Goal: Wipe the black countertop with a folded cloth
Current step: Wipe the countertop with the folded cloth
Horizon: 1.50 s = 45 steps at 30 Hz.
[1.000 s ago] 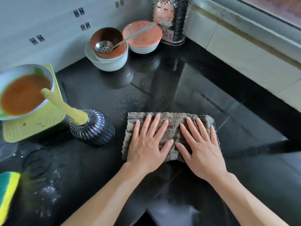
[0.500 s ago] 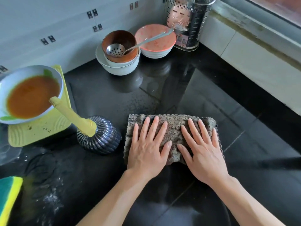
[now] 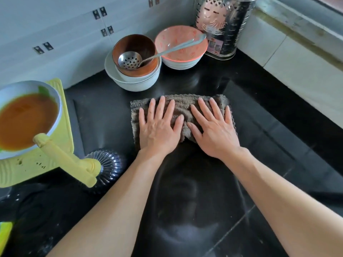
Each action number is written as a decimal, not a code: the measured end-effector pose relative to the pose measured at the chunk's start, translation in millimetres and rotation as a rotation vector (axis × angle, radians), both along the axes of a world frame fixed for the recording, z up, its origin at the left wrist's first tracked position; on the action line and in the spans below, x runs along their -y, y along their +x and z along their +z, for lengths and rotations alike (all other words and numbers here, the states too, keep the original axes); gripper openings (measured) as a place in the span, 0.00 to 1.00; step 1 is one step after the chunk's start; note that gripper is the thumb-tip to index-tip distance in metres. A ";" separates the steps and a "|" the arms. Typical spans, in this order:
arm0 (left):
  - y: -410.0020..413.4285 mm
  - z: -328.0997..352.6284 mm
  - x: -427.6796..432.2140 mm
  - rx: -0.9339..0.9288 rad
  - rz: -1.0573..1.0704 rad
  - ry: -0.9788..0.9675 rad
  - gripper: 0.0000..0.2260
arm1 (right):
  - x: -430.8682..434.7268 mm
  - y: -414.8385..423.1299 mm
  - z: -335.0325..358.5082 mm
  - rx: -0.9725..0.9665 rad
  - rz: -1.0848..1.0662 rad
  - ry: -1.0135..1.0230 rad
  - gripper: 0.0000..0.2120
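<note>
Wiping is midway: left hand (image 3: 159, 127) and right hand (image 3: 213, 130) press flat, fingers spread, on the folded grey cloth (image 3: 183, 103). White specks on the black countertop (image 3: 259, 101) by its near-left edge look unwiped.

Both hands, left (image 3: 159, 127) and right (image 3: 215, 128), flat on folded cloth (image 3: 182, 102) atop black countertop (image 3: 259, 115).

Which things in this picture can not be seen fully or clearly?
- Head view: the middle of the grey folded cloth is covered by the left hand and right hand.
- The green and yellow sponge is cut off by the left edge.
- The perforated steel canister is cut off at the top.
- The white bowl of orange liquid is blurred.
</note>
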State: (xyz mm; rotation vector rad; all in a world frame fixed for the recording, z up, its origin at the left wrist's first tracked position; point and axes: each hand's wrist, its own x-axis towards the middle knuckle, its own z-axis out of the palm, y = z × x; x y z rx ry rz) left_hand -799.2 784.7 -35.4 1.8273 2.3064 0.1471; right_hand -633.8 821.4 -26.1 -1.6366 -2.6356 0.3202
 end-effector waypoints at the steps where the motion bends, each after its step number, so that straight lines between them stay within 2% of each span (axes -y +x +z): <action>1: 1.7 -0.1 -7.2 0.006 0.025 -0.001 0.28 | -10.2 -0.8 -0.2 0.002 0.003 -0.003 0.30; 7: 12.6 -0.3 -23.7 -0.019 0.030 0.004 0.28 | -32.4 8.2 -1.3 -0.011 0.009 -0.019 0.31; 17: 55.3 2.8 30.0 -0.023 -0.341 0.009 0.29 | 67.1 81.5 5.9 -0.013 -0.199 -0.037 0.31; 21: 58.1 1.9 30.6 -0.025 -0.416 -0.006 0.29 | 86.2 90.6 4.5 0.018 -0.254 -0.036 0.31; 26: 64.3 3.5 -12.9 -0.011 -0.439 -0.004 0.29 | 51.8 90.3 2.0 0.035 -0.295 -0.025 0.33; 35: 92.2 -1.5 -120.8 -0.035 -0.428 -0.001 0.28 | -63.2 108.0 -5.6 0.029 -0.314 -0.020 0.34; 41: 93.9 -1.1 -138.3 -0.043 -0.420 0.022 0.28 | -91.2 114.9 -8.7 0.026 -0.279 -0.034 0.35; 45: 94.9 2.6 -127.1 -0.034 -0.408 -0.017 0.28 | -79.5 115.5 -7.7 0.011 -0.300 -0.058 0.33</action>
